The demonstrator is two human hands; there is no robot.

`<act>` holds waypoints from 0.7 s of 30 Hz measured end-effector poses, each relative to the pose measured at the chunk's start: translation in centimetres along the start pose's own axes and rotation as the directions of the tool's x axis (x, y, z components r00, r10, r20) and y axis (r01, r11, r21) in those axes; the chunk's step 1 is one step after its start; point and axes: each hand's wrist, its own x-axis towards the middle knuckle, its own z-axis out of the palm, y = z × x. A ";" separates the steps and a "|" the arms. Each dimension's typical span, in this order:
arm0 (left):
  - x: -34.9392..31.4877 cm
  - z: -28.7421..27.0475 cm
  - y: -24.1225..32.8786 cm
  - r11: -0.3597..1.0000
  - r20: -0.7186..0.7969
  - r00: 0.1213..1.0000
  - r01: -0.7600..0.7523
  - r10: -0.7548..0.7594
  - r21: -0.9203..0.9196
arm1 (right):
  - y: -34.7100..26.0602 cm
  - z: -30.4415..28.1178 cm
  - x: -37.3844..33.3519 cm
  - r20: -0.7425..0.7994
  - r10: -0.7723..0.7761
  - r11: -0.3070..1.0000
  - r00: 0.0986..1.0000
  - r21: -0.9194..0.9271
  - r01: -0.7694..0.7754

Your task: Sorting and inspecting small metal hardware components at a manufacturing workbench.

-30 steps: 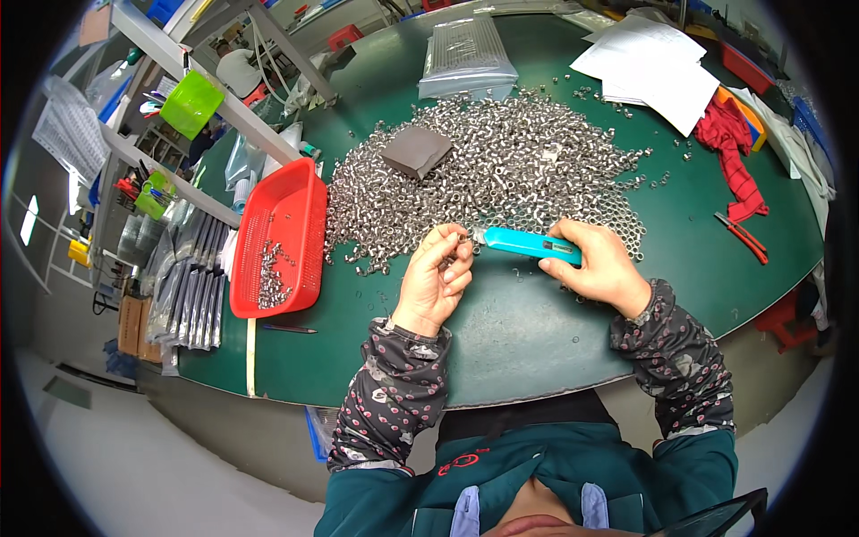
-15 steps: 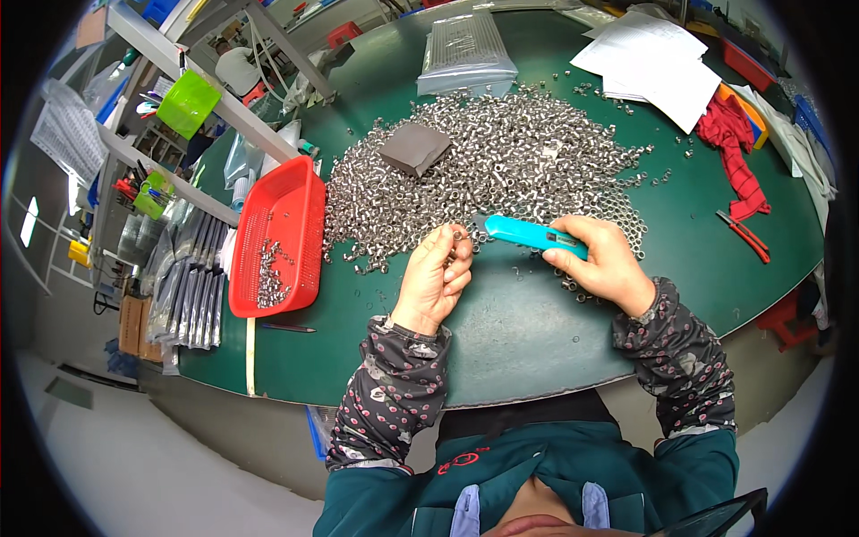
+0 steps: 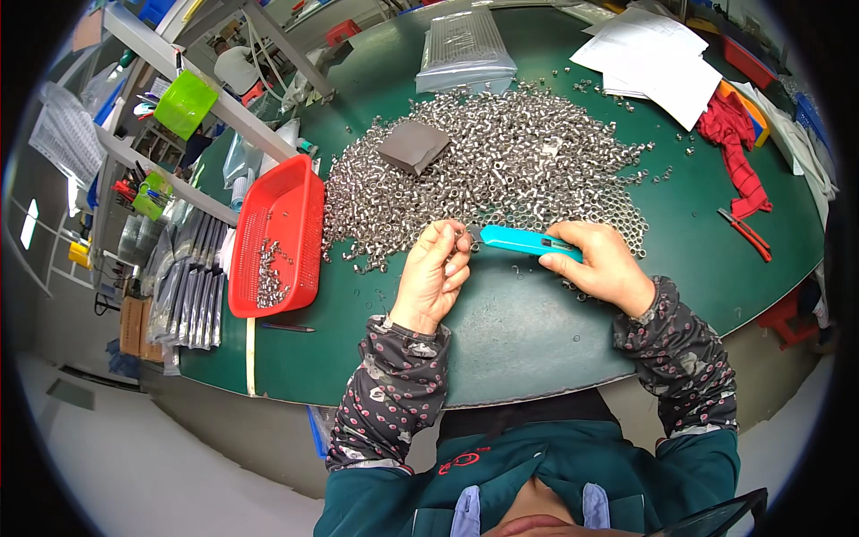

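Lowered at its tip, the knife [image 3: 526,241] lies closer to level, just right of the left fingers [image 3: 457,261]

Head view: the left hand [image 3: 428,286] has hardly shifted, while the front of the turquoise knife has come down a little. The left fingers press together at their tips, pinching what looks like a small metal ring [image 3: 464,239]. The right fingers [image 3: 561,262] clasp the knife's rear end between thumb and forefinger, with the right hand [image 3: 610,270] to the right of it. Whether the blade touches the ring, or how far it sticks out, I cannot tell.

The likeliest mishap is a slip: the ring is small and held only by the tips, so a skidding edge could nick the left thumb or forefinger. Gripping the knife so far back may also let its front wander. Should the pinch loosen, the ring could drop into the heap [image 3: 519,161] just beyond the fingers and be lost among similar pieces. Stray rings by the right fingers could be knocked across the tabletop [image 3: 510,349], which extends from under both hands toward the person. Well left of the left fingers stands a red basket [image 3: 311,228] with more pieces inside.
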 end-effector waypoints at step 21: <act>0.0 0.1 -0.2 0.995 -0.040 0.999 -0.031 0.035 0.095 | -0.2 0.1 -0.2 0.075 0.012 1.000 0.997 -0.002 -0.011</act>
